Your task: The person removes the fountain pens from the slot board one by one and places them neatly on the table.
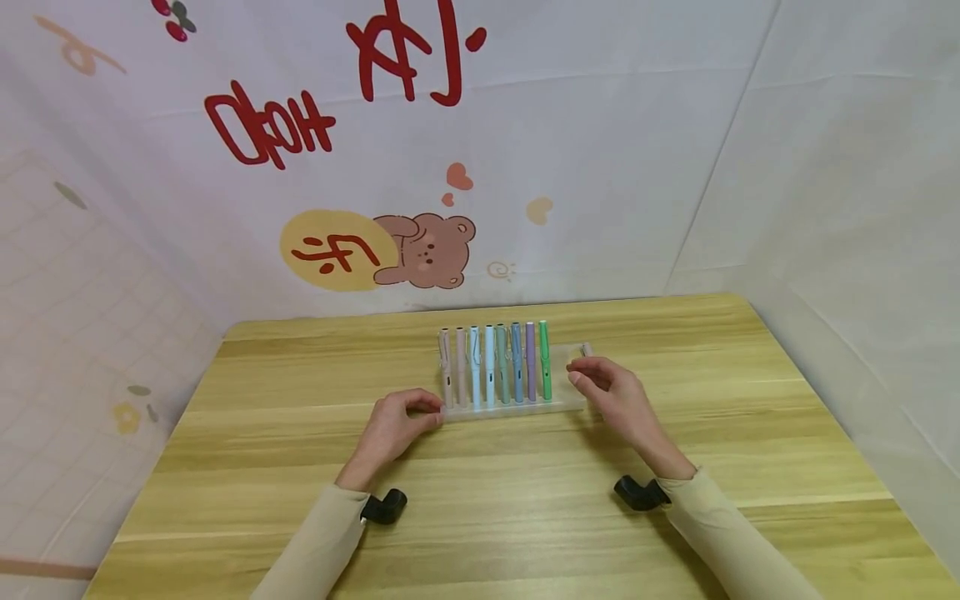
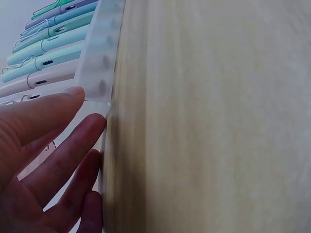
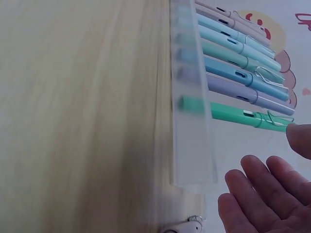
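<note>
A clear pen stand (image 1: 513, 411) holds a row of several capped pens, from a pale pink pen (image 1: 461, 367) on the left through blue pens to a purple pen (image 1: 531, 361) and a green pen (image 1: 546, 361) on the right. My left hand (image 1: 397, 425) is at the stand's left front corner, thumb and fingertips right at its edge, fingers fairly straight. Beside the stand's right end is my right hand (image 1: 613, 396), fingers loosely bent with nothing between them, near the green pen. A pale pen (image 3: 183, 227) with a metal clip lies past that end, partly hidden behind the right hand in the head view.
Under everything is a wood-grain table (image 1: 495, 508). White cloth printed with a bear (image 1: 427, 250) and red characters hangs behind it and along both sides. A black wrist mount (image 1: 385, 507) sits at the left cuff, another black mount (image 1: 640, 493) at the right.
</note>
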{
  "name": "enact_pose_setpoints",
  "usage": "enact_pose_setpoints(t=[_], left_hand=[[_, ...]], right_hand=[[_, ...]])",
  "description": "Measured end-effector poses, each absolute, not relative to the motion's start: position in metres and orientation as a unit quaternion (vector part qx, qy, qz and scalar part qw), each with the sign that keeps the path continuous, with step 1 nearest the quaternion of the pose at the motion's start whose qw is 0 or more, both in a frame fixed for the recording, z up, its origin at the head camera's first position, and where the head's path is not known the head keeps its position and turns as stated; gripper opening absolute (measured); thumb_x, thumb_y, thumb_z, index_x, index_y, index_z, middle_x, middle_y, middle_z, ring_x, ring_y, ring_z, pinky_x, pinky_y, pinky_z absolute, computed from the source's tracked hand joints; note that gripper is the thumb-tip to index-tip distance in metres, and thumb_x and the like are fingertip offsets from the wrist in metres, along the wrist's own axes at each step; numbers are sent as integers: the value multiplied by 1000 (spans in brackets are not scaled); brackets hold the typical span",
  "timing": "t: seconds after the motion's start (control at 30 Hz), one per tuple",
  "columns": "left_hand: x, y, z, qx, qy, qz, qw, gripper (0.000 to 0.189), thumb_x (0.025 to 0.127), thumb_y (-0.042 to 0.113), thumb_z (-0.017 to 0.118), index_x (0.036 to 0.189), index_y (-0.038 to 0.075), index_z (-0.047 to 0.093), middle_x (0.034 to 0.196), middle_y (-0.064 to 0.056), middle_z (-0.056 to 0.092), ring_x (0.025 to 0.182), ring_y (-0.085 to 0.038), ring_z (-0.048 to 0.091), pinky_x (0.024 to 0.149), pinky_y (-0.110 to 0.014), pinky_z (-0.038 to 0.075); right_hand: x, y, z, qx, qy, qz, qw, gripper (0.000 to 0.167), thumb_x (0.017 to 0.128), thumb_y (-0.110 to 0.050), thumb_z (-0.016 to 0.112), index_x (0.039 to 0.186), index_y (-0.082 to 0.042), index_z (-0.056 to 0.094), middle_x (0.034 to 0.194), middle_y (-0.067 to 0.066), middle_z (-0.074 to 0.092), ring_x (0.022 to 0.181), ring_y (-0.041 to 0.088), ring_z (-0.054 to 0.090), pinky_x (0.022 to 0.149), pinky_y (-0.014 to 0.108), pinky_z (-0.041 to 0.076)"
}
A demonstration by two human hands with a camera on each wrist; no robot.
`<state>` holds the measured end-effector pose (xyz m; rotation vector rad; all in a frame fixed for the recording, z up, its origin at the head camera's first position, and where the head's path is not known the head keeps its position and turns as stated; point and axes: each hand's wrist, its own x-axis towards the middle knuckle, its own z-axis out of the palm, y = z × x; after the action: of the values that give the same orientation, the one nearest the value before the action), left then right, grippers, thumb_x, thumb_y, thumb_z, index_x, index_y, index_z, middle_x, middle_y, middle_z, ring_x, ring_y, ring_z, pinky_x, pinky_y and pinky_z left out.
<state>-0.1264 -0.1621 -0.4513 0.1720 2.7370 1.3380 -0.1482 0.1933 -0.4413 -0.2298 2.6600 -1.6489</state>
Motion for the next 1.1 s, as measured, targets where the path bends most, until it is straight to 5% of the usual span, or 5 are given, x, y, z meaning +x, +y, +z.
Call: enact_pose_setpoints(t=[0.37,1.1], left_hand=[[-128,-165,-449,57,894,441,42,13,90,14,82,102,15,79,98,6,76,100,-19,69,95,-46,51],[-126,-161,-453,47,893,446,33,13,88,13,83,100,17,79,97,7,76,100,-18,69,95,-45,51]], right_hand=[[-160,177,-444,-87,845,-526,29,39,104,-18,65,134,7,61,127,20,70,116,35,68,98,47,54],[-162,166,-453,-88,876,-473,40,36,102,-19,68,130,2,65,117,16,74,110,33,70,91,48,57]])
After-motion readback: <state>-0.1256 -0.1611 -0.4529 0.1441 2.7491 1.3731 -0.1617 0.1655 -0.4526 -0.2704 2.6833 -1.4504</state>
